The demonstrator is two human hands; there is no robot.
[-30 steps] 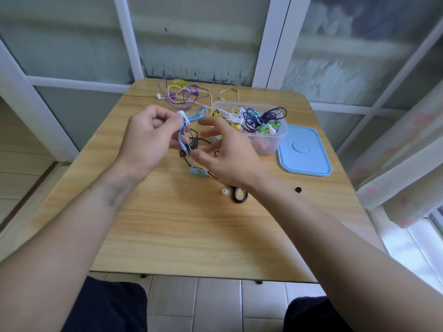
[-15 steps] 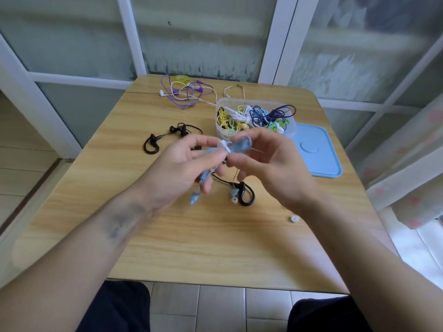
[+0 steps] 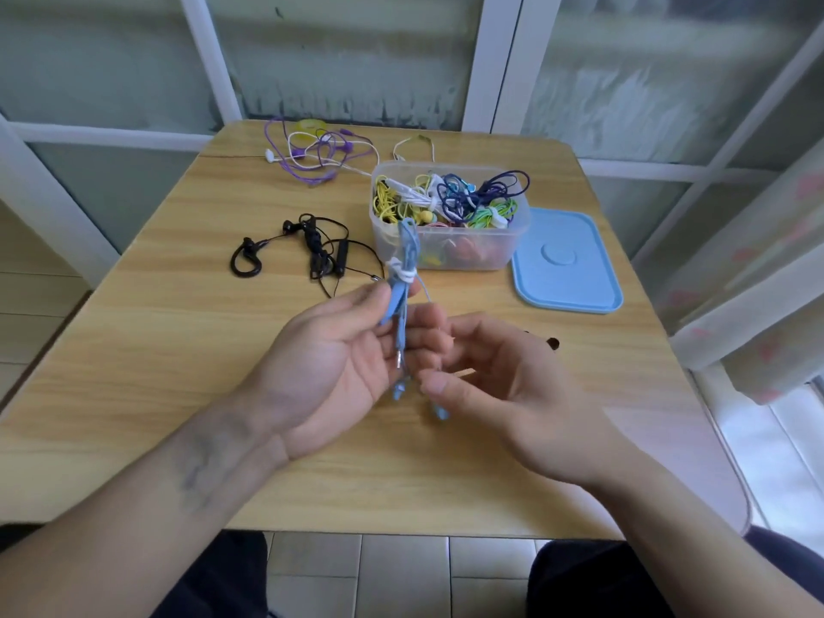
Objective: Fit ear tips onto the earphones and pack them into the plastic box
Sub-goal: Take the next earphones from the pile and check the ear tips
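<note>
one blue earphone bundle [image 3: 401,278], left hand [image 3: 339,363]; one plastic box [image 3: 448,216], one lid [image 3: 564,260]

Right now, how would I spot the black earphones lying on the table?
Start at the clear plastic box full of coloured cables on the wooden table. Just left of it lie the black earphones, loose on the wood. They alone are black and have a curved ear hook.

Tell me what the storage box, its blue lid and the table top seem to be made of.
Storage box: thin translucent plastic, slightly frosted; the coloured earphone cables show through its walls. Blue lid: opaque moulded plastic, smooth matt look, with a raised rim and a round embossed disc. Table top: light wood grain, but the even pattern and rounded corners suggest laminate or veneer rather than solid wood; cannot say for sure.
</note>
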